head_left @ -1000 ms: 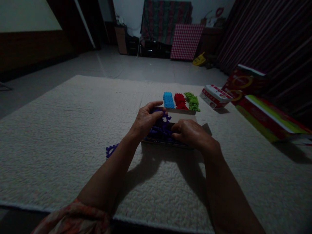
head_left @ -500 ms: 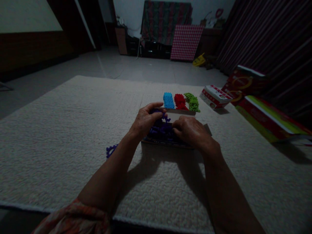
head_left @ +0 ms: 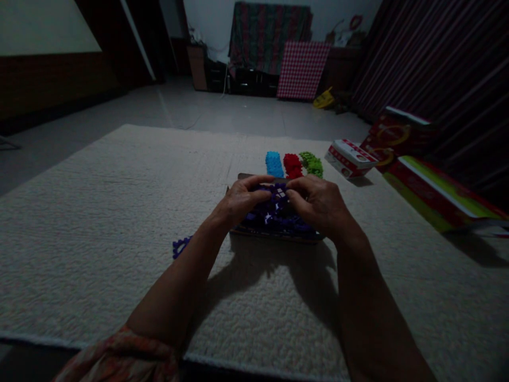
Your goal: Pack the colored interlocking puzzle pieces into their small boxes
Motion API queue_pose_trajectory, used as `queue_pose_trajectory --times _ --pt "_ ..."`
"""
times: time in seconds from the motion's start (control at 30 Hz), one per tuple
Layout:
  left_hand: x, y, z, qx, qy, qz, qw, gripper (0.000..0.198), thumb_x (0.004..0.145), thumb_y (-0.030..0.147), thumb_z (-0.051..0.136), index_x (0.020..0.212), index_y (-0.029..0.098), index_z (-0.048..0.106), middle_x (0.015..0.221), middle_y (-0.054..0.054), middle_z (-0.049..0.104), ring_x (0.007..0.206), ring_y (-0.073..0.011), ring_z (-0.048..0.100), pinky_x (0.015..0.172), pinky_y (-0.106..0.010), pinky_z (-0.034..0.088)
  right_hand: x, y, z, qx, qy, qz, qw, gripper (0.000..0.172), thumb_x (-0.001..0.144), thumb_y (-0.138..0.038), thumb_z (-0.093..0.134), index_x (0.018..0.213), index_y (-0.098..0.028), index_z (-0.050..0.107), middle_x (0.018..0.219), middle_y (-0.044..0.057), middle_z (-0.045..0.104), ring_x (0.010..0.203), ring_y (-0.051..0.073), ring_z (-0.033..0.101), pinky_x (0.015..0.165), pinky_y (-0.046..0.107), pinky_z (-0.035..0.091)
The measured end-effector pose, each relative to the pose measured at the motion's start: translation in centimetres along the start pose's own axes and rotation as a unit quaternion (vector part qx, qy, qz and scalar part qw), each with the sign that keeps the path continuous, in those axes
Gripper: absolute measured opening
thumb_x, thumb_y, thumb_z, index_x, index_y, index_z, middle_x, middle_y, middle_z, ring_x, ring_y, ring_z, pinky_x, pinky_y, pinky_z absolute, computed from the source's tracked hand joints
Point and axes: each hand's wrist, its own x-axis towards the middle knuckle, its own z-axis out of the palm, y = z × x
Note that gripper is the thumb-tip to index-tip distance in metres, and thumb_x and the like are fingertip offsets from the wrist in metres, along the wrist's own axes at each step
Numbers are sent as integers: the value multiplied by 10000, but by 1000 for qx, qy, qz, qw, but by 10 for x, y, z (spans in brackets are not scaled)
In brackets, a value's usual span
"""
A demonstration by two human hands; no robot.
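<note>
Right hand (head_left: 320,204) risen to meet left hand (head_left: 238,200), both pinching purple pieces (head_left: 274,215) (coloured stacks (head_left: 293,165) behind).

A tray (head_left: 274,234) lies on the rug (head_left: 99,212), near its middle. The pieces (head_left: 274,216) sit in the tray. The left hand (head_left: 238,201) and the right hand (head_left: 318,204) meet over it, fingers closed on those pieces. Just behind the tray, three piles stand in a row: left pile (head_left: 274,163), middle pile (head_left: 293,165), right pile (head_left: 312,164). To the right of the piles lies a small box (head_left: 350,157), and farther right, at the rug's edge, the big boxes (head_left: 433,191). One loose piece (head_left: 181,246) lies left of the tray, beside the left forearm.
</note>
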Motion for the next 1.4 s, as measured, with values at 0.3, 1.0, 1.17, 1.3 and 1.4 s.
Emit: queue_pose_trajectory --times 0.3,1.0,1.17,1.3,1.4 --pt "2 1 2 -19 80 36 996 415 685 152 710 1099 176 691 777 -4 675 593 -92 564 607 -244 470 0 -13 5 50 30 59 997 145 841 -314 621 837 -179 674 805 60 704 716 181 627 673 301 462" --pt "4 -6 6 90 102 141 981 365 724 212 712 1087 173 699 1042 -60 723 913 -166 653 837 -291 517 0 -2 12 194 -14 83 977 124 834 -264 609 840 -176 695 747 20 702 638 145 611 609 270 446" --pt "3 -8 8 161 131 188 960 325 738 208 707 1062 181 715 1038 -57 727 971 -190 658 864 -300 523 0 -12 13 68 9 67 995 142 878 -221 552 902 -181 686 831 57 716 766 195 648 710 307 451" --pt "3 -8 8 166 164 220 947 304 740 202 708 1044 187 716 1014 -42 731 944 -183 667 846 -292 539 4 -12 21 30 46 72 996 169 889 -199 499 953 -155 650 925 118 696 860 233 636 780 337 459" --pt "4 -4 6 106 183 222 952 315 737 193 706 1051 174 702 984 -43 735 889 -164 671 799 -275 550 5 -4 22 36 41 94 994 196 900 -203 485 1006 -146 640 972 128 693 882 235 630 791 335 461"
